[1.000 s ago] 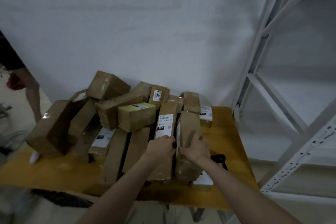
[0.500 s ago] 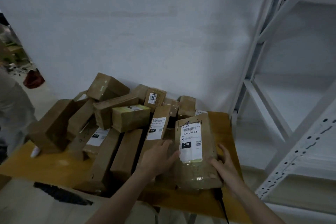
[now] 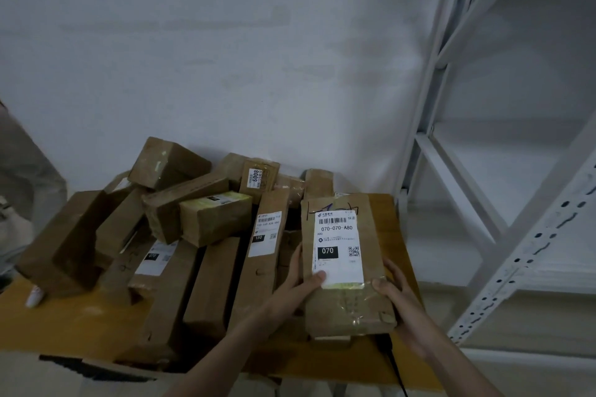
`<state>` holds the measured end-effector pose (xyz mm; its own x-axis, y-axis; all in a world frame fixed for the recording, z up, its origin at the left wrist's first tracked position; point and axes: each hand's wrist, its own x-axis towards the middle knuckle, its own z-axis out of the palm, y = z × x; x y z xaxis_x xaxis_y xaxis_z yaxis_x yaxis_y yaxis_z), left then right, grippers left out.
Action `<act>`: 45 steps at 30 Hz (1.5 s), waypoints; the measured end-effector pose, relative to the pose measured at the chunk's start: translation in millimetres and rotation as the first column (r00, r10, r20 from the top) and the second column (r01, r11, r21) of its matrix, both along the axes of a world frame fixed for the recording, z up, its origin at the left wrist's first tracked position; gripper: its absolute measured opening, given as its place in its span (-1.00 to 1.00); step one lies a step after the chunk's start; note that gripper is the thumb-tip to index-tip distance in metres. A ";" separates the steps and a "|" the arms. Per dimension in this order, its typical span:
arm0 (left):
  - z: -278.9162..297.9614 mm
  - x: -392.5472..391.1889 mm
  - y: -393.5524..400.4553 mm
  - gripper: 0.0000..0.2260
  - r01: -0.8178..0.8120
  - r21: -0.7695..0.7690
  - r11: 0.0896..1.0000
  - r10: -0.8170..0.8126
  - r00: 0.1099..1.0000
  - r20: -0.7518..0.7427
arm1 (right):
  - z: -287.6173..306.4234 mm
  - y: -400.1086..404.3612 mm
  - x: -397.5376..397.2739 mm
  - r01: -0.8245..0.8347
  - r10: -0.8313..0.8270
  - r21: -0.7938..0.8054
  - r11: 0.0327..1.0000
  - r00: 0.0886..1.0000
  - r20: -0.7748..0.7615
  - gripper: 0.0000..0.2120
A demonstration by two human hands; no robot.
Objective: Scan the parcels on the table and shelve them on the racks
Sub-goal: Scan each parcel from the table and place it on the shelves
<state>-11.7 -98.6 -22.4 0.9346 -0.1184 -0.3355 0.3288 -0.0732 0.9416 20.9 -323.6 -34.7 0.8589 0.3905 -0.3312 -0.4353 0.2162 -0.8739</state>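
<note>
**Labelled parcel held over a crowded counter**

Surface: yellow-orange wooden counter [image 3: 74, 322], pushed against a plain grey-white wall [image 3: 225, 42]. Most of its top is covered by a loose heap of brown cardboard parcels [image 3: 180, 213], some flat, some tilted on others. A long parcel with a "150" label [image 3: 266, 235] lies lengthwise near the middle. A small white object [image 3: 34, 296] sits at the counter's left edge; cannot tell what it is.

Room: white metal rack [image 3: 503, 151] stands just right of the counter, perforated uprights, diagonal braces. Dim light.

Task item: a flat brown parcel [image 3: 346, 300], label reading "070-070-A80" facing up, at the counter's right front. Left hand [image 3: 296, 290] grips its left edge, thumb on the label's lower corner. Right hand [image 3: 398, 296] clasps its right edge, thumb on top.

A black cable [image 3: 395, 364] runs off the counter's front edge below the parcel.
</note>
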 end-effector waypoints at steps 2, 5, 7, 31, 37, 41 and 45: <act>-1.9 2.6 -0.2 -0.29 -0.007 -0.039 0.999 0.007 1.000 0.002 | -1.8 2.2 3.2 -0.012 0.012 0.013 1.000 1.000 0.008 0.04; -10.0 6.5 3.7 -0.25 -0.051 -0.070 0.996 0.053 0.998 0.027 | -7.1 -3.1 12.2 -0.010 0.010 0.011 1.000 1.000 -0.002 0.00; -17.2 7.3 8.4 -0.20 -0.073 -0.062 0.995 0.077 0.996 0.049 | -20.5 -9.5 20.8 -0.025 0.025 -0.085 0.996 1.000 -0.003 -0.18; -15.6 -29.8 47.8 -0.16 -0.219 0.043 0.975 0.214 0.972 0.097 | -170.3 2.5 79.2 -0.240 0.103 -0.701 0.672 0.967 -0.233 -0.63; -15.6 -17.0 47.2 -0.07 -0.247 0.028 0.969 0.238 0.955 0.180 | -26.3 -4.9 35.0 0.011 -0.059 -0.621 0.784 0.997 -0.056 -0.89; -12.6 -6.5 43.2 -0.09 -0.245 0.047 0.969 0.227 0.944 0.241 | 72.5 -2.9 -11.3 0.088 -0.038 -0.552 0.829 0.994 0.101 -0.85; -4.0 3.6 26.8 -0.17 -0.219 0.040 0.975 0.198 0.935 0.294 | 136.2 22.1 -57.5 0.029 0.055 -0.444 0.896 0.983 0.175 -0.86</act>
